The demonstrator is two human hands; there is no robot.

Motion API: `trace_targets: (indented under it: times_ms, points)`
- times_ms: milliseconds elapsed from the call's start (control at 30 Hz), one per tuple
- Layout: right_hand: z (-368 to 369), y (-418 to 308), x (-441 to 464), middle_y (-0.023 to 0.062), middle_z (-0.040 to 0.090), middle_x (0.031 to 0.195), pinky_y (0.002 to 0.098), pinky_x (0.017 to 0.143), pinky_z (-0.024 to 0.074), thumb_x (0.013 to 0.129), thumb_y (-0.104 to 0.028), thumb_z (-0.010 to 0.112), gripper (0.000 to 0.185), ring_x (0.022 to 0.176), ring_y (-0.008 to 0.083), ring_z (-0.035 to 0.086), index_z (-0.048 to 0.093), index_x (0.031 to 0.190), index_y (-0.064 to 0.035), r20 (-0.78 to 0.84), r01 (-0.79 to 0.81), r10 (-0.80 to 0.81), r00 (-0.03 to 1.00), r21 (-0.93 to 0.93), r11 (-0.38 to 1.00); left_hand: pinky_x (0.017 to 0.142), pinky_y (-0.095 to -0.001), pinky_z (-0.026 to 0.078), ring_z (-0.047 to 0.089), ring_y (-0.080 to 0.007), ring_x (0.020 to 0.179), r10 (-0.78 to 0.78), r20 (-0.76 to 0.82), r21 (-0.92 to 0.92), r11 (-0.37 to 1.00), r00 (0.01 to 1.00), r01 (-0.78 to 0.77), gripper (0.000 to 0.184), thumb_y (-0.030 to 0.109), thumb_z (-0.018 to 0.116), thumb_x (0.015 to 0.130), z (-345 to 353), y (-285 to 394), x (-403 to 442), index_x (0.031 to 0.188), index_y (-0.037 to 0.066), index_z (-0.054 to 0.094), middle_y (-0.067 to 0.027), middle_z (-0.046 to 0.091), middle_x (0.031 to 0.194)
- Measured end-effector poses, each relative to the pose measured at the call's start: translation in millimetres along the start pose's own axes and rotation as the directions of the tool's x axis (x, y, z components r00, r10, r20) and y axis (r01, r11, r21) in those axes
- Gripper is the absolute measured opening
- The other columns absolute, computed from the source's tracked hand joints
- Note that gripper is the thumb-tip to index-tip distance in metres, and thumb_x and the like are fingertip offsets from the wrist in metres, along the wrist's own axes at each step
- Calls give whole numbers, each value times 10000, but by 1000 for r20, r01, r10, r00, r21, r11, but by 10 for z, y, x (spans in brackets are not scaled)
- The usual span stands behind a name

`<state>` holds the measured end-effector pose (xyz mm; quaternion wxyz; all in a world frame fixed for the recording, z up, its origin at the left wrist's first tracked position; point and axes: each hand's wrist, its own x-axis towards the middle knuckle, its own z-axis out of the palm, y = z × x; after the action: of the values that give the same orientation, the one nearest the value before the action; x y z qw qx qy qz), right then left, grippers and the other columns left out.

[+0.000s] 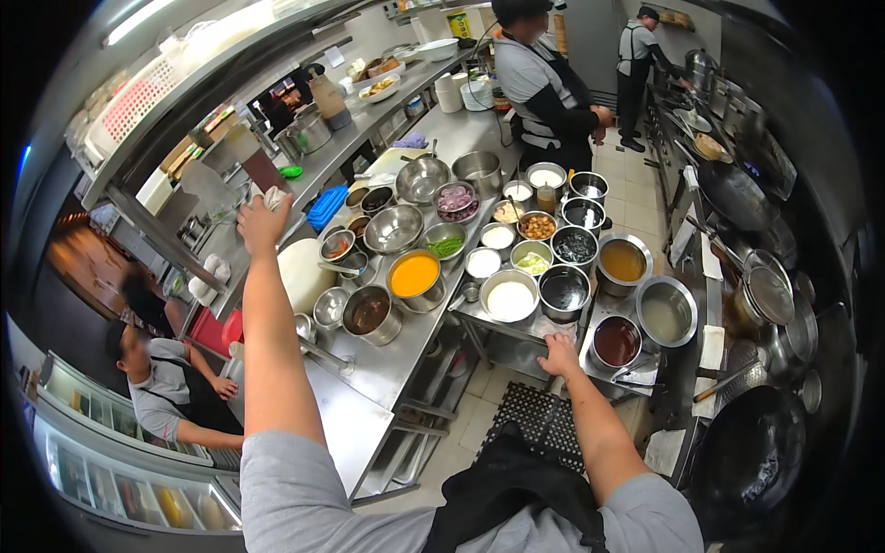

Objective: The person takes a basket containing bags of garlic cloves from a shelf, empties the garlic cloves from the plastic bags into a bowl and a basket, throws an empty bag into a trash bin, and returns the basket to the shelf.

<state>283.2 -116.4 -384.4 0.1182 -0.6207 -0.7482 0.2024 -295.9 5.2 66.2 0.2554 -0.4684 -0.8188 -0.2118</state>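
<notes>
My left hand (pixel 265 223) is raised at the shelf over the left counter. Its fingers close round a crumpled whitish cloth (pixel 271 196), beside a clear plastic squeeze bottle (pixel 207 189). Low on the right, my right hand (pixel 560 357) is at the front edge of a steel cart (pixel 525 324), its fingers curled onto a pale folded cloth (pixel 559 329). Just beyond that cloth stand a pot of dark liquid (pixel 564 289) and a bowl of white powder or cream (pixel 511 300). A pot of reddish-brown sauce (pixel 616 341) sits to the right.
Bowls of orange sauce (pixel 414 275), green vegetables (pixel 446 242) and chopped onion (pixel 455 199) crowd the counter (pixel 359 387). Woks (pixel 749 452) line the stove at right. One co-worker (pixel 544 83) stands ahead, another (pixel 636 74) at the far stove, a third (pixel 175 392) at lower left.
</notes>
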Motion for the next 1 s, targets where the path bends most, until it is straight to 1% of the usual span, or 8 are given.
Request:
trace_targets:
  times_ms: [67, 133, 167, 233, 400, 533, 633, 1000]
  points:
    - [-26, -26, -21, 209, 548, 1309, 470, 1092, 408, 769, -328, 787, 641, 1279, 406, 477, 568, 1306, -54, -18, -6, 6, 1000, 21, 1000, 1121, -551, 345, 435, -457, 1364, 12, -48, 31, 999, 999, -10, 909, 785, 573, 819, 17, 9, -15, 1396, 82, 561, -306, 470, 1448]
    - [-52, -64, -34, 213, 558, 1292, 469, 1092, 409, 762, -310, 786, 609, 1274, 405, 480, 583, 1273, -48, -37, -22, 23, 999, 41, 999, 1095, -556, 377, 466, -460, 1338, 14, -24, 65, 998, 1000, -12, 910, 790, 562, 823, -40, 1, -2, 1395, 83, 563, -314, 491, 1420]
    - [-53, -61, -32, 216, 566, 1279, 470, 1087, 412, 760, -313, 788, 606, 1262, 409, 492, 587, 1266, -45, -49, 11, -10, 999, 25, 1000, 1068, -560, 409, 497, -463, 1312, 13, 1, 99, 995, 1000, -13, 911, 796, 551, 826, -40, 9, 14, 1393, 84, 566, -322, 512, 1393]
    - [-22, -2, -42, 220, 579, 1260, 471, 1081, 418, 753, -318, 797, 606, 1242, 415, 513, 594, 1254, -42, -76, 48, -47, 996, 12, 999, 1026, -563, 450, 545, -466, 1263, 59, -35, 131, 990, 998, -54, 917, 810, 526, 830, -20, -17, 30, 1395, 89, 568, -328, 543, 1349]
    - [17, 21, -37, 216, 575, 1283, 469, 1085, 418, 749, -332, 814, 633, 1247, 413, 517, 590, 1270, -51, -77, 24, -22, 997, 26, 999, 1054, -562, 431, 525, -475, 1279, 43, 4, 135, 990, 999, -43, 913, 820, 509, 835, 31, -36, 95, 1409, 112, 560, -307, 534, 1375]
    - [-101, -47, -90, 207, 551, 1323, 455, 1106, 398, 781, -299, 795, 620, 1298, 387, 476, 565, 1304, -57, -17, -34, 35, 999, 41, 999, 1070, -571, 403, 510, -475, 1289, 29, -27, 155, 988, 999, -24, 911, 824, 506, 837, 107, -55, 97, 1443, 142, 519, -305, 520, 1379]
    - [-97, -54, -81, 192, 537, 1346, 447, 1120, 383, 786, -299, 793, 628, 1314, 375, 460, 559, 1317, -61, -3, -20, 20, 1000, 49, 999, 1094, -572, 373, 476, -480, 1318, 25, -3, 129, 991, 1000, -24, 907, 822, 508, 838, 131, -61, 105, 1442, 146, 515, -297, 490, 1414]
    - [-82, -49, -89, 182, 544, 1297, 449, 1096, 398, 784, -294, 790, 623, 1274, 375, 482, 553, 1314, -68, -39, -10, 12, 999, 43, 999, 1089, -572, 376, 474, -493, 1310, 35, -16, 132, 991, 999, -33, 896, 820, 510, 841, 126, -61, 109, 1427, 142, 520, -302, 485, 1414]
